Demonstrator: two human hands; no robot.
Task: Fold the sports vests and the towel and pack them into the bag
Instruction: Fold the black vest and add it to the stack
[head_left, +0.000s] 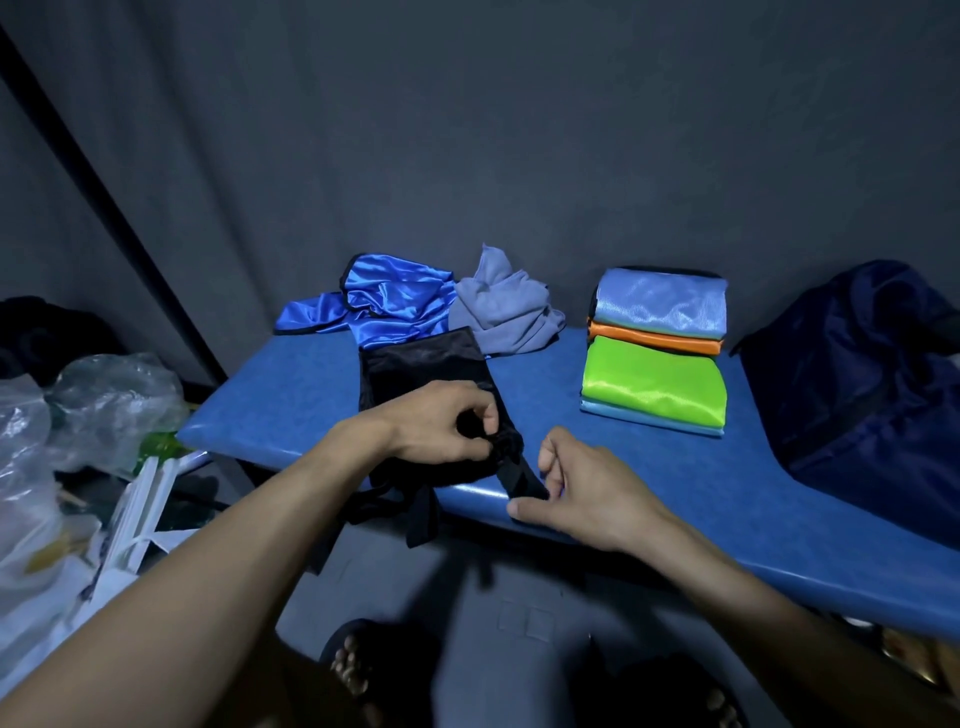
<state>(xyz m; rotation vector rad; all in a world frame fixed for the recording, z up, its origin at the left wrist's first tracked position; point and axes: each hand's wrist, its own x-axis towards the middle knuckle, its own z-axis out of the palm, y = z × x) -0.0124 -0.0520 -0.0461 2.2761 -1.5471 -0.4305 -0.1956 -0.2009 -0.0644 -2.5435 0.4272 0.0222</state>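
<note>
We see the left hand (441, 423) and the right hand (576, 488) both pinching the black vest (415, 364) at the blue table's (649, 467) near edge — crumpled blue vest (384, 306) and grey towel (506, 312) behind, folded stack (654, 353) beside the navy bag (857, 384).

Crumpled clear plastic bags (78, 410) heap at the left beside white papers (140, 525), a blue padded bench (649, 478) stands against grey curtains (467, 130).

Blue bench (545, 395): vests (655, 353), towel (506, 306), bag (862, 384).
</note>
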